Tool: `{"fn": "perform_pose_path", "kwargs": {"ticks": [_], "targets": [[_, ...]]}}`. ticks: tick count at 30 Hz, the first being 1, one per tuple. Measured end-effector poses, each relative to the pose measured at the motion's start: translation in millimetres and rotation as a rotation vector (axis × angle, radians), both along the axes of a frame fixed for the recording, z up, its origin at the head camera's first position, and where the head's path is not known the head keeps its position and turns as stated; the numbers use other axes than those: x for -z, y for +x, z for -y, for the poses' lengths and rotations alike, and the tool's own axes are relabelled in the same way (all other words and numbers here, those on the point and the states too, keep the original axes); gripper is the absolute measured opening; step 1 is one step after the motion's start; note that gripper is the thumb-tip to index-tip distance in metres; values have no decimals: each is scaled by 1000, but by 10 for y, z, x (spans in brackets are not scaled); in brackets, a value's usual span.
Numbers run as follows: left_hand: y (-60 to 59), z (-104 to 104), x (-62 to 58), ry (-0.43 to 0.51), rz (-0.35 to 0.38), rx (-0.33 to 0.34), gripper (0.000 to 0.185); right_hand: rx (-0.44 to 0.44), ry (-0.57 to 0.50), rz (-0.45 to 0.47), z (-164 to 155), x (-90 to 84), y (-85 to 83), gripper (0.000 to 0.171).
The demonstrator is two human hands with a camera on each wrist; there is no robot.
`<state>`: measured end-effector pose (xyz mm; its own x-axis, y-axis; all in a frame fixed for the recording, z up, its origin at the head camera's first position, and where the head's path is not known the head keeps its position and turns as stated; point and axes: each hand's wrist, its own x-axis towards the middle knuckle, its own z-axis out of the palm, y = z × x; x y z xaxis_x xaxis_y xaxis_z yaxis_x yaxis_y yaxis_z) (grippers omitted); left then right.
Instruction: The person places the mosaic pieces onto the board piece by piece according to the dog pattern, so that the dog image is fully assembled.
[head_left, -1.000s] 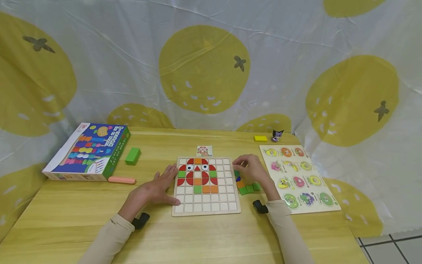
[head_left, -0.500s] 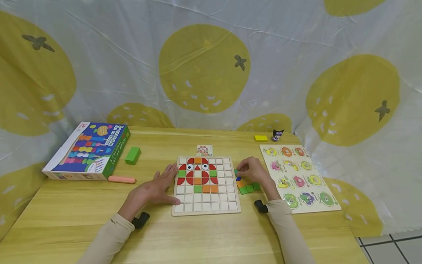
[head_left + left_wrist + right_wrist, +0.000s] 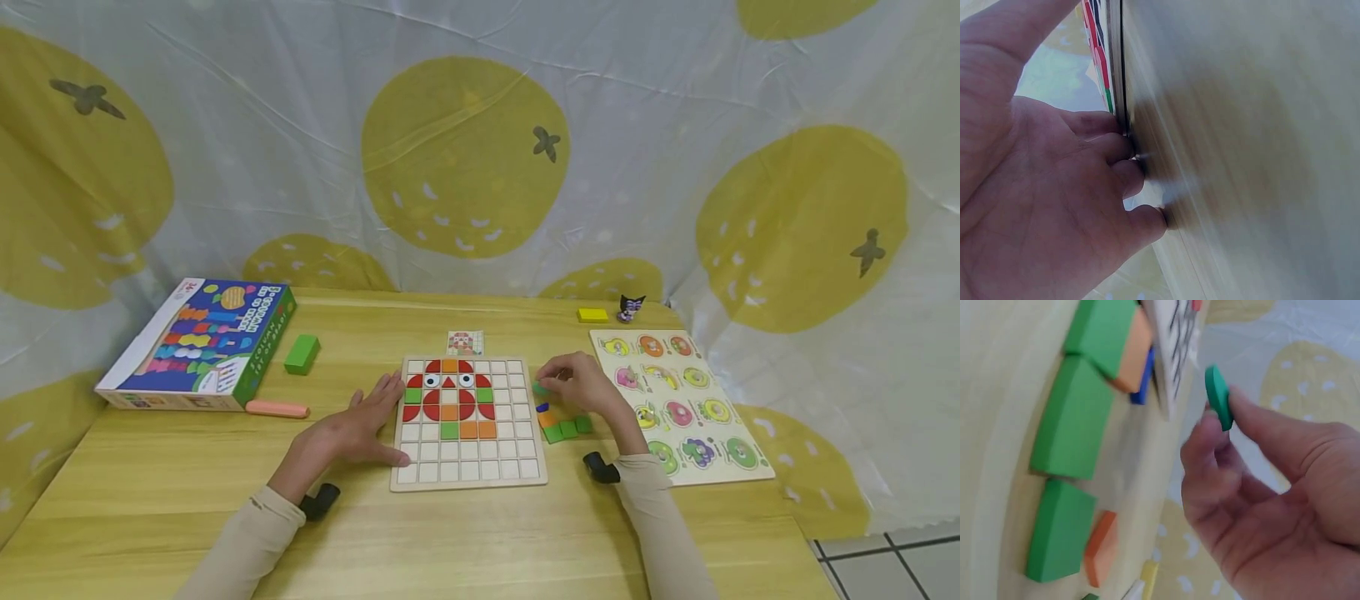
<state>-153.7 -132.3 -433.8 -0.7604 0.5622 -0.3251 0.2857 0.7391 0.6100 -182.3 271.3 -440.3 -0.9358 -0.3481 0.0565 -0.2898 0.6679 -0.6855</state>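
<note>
Right hand: our right hand (image 3: 581,385) sits right of centre in the head view, thumb and forefinger pinching a small flat green wooden piece (image 3: 1218,397), the other fingers curled beneath.
Green piece: we see it lifted off the table, just right of the square wooden grid board's (image 3: 468,475) right edge, upper middle of the right wrist view.
Left hand: our left hand (image 3: 352,429) lies flat with fingers spread and relaxed, holding nothing, fingertips (image 3: 1124,149) touching the board's left edge.
Board: at the centre of the head view we see a red, orange and green mosaic figure (image 3: 448,397) with two eyes filling its upper rows; the lower rows are bare white squares.
Loose pieces: green and orange blocks (image 3: 564,427) lie just right of the board, below our right hand.
Pattern card: a small printed card (image 3: 465,342) lies just above the board.
Surroundings: a colourful toy box (image 3: 202,342) at middle left, a green block (image 3: 302,353) and a pink stick (image 3: 277,409) beside it, a fruit peg puzzle (image 3: 678,400) at right, all on the pale wooden table (image 3: 465,542).
</note>
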Motion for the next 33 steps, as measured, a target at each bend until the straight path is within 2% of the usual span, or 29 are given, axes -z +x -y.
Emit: {"fn": "perform_pose_path", "kwargs": {"ticks": [2,7,14,20,24,28,33], "targets": [[4,2,1,3,1,0,122,-46,-37,14,6,-6,-3,8],[5,7,2,3,-2,1,122,-126,-137,136,123,6,-8,3],[5,-5,-3,-10,-4,-6,123,-228,-105,180,300,13,22,5],[1,-12,1,-21,-9,-8,123,-229,-116,287,367,-8,64,6],[-1,-12,3,-23,-10,-4,123,-220,-141,339,397,-14,79,1],[-4,-11,7,-21,-6,-2,123,-190,-116,302,431,-34,95,8],[-9,-6,15,-21,-9,0,123,-183,18,183,513,-55,120,20]]}}
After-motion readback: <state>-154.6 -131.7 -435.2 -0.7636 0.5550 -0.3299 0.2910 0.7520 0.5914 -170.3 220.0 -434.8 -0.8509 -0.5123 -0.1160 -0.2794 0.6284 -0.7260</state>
